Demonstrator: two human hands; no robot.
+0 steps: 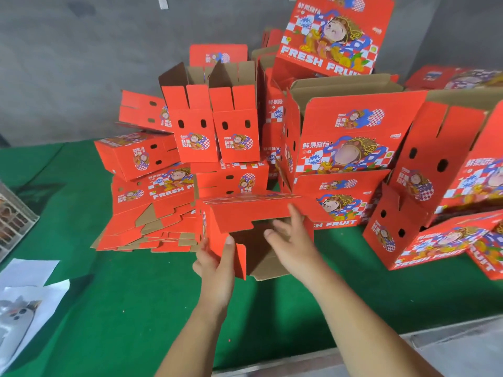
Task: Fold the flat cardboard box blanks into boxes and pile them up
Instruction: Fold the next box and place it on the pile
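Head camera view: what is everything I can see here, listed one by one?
Box being folded: one, red, brown inside, held at table centre.
Folded boxes: many, red with cartoon print, piled behind.
Flat box blanks: a stack, red and brown, left of the held box.
Table cloth: one, green, under everything.
Printed sheets: a few, white, lower left.
Left hand: grips the box's left wall.
Right hand: fingers straight, pressing a flap.
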